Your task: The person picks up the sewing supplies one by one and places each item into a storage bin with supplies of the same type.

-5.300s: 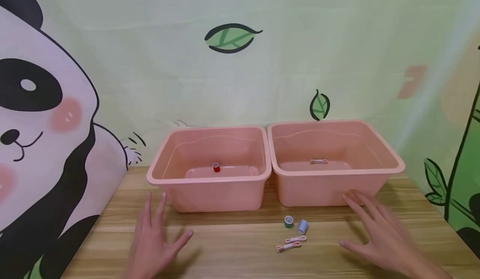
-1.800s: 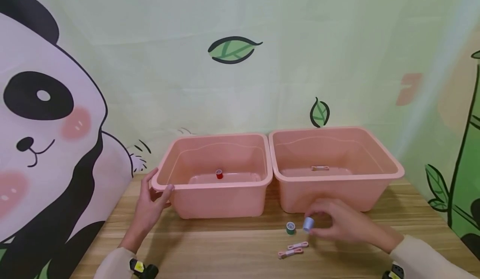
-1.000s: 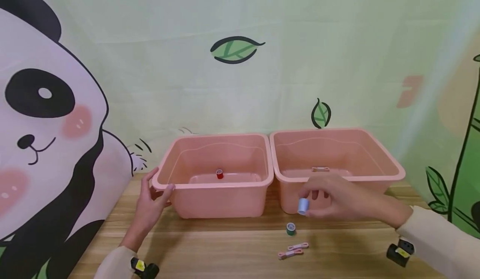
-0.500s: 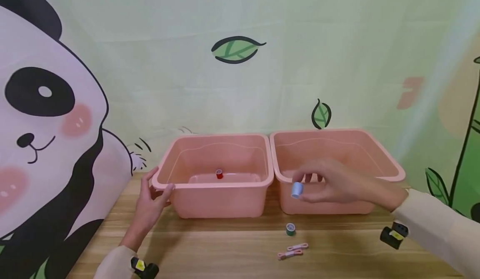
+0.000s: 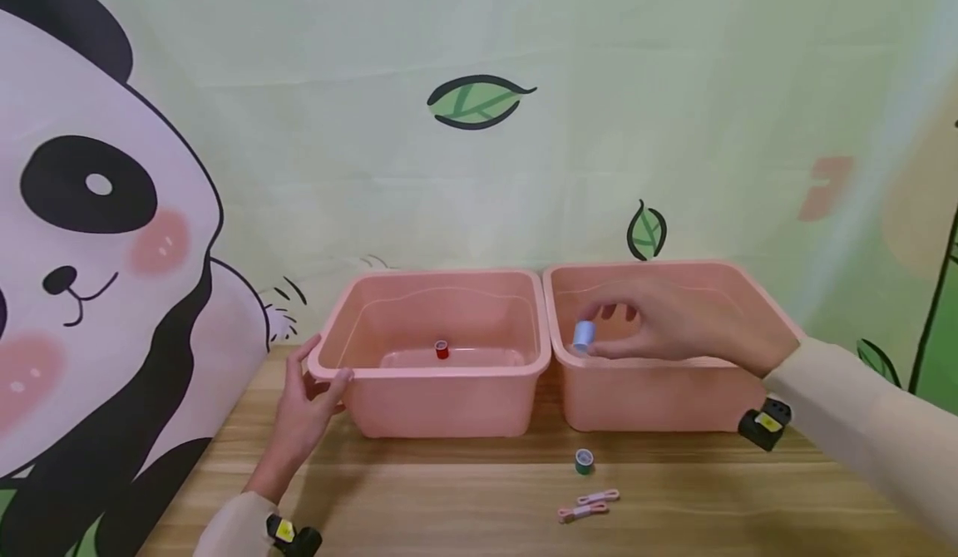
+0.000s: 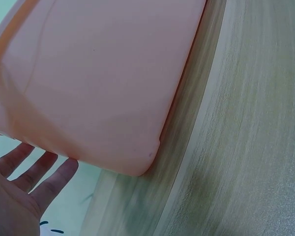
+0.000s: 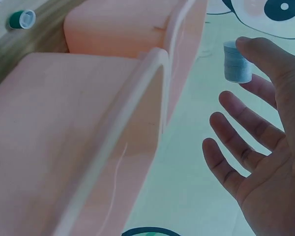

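My right hand [image 5: 666,320] pinches a light blue spool of thread [image 5: 584,335] between thumb and index finger, over the front rim of the right pink bin [image 5: 674,395]. In the right wrist view the spool [image 7: 237,64] is upright and the other fingers [image 7: 236,162] are spread beneath it. My left hand [image 5: 303,407] grips the front left corner of the left pink bin [image 5: 441,403], thumb at the rim. The left wrist view shows its fingertips [image 6: 66,169] against the bin's outer side. A red spool [image 5: 442,350] lies inside the left bin.
On the wooden table [image 5: 449,499], in front of the right bin, stands a green spool [image 5: 584,460]. Nearer lie two small pink cord bundles, a front one [image 5: 582,512] and a back one [image 5: 599,497]. A panda-print cloth [image 5: 479,191] hangs behind the bins.
My right hand has taken the light blue spool from the table and lifted it up to the right bin's rim. My left hand has moved onto the left bin's corner and stayed there.
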Tool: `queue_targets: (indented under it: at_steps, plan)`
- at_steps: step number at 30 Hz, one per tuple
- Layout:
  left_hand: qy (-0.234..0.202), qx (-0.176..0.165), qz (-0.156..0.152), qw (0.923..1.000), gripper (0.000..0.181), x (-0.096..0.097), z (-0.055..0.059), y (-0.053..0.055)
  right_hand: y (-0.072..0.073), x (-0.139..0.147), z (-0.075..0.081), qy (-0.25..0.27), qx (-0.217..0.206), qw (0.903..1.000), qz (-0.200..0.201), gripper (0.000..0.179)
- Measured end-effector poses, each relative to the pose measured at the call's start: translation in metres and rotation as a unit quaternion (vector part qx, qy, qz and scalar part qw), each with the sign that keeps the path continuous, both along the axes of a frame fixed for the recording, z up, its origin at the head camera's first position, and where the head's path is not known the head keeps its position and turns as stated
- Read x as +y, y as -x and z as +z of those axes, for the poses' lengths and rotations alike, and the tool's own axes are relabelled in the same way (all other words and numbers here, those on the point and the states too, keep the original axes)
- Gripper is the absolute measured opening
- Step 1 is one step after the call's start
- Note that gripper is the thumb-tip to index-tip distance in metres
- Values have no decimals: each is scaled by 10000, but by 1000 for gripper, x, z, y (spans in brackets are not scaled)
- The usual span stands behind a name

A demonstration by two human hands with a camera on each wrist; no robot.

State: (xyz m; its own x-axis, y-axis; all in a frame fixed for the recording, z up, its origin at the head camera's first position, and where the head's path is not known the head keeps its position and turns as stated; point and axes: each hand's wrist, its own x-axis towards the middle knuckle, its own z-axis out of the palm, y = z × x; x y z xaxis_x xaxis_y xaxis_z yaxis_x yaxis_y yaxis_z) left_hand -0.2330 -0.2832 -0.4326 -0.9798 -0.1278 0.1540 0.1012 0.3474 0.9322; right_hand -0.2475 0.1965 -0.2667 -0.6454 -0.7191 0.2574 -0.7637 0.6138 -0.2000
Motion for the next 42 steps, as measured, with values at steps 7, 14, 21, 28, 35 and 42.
queue_targets:
  at_steps: [7,14,21,28,35,42]
  plan:
    - [-98,-56,41,9999,84,0,0,0,18,-10,9,389,-1049,9936,179,15]
    - [-106,-25,50,9999,83,-1,-1,2,39,-26,20,493,-810,9951,279,25]
    - [-153,-51,60,9999,84,-1,-2,3,55,-41,29,388,-976,9941,258,24]
    - [-144,23,86,9999,81,-1,-3,3,67,-57,33,308,-1217,9920,120,24]
    - [-170,44,83,9998,82,-2,-4,1,81,-75,31,316,-1292,9910,-140,27]
    - [-259,184,24,9995,79,-4,-5,2,96,-93,24,504,-1390,9888,-209,30]
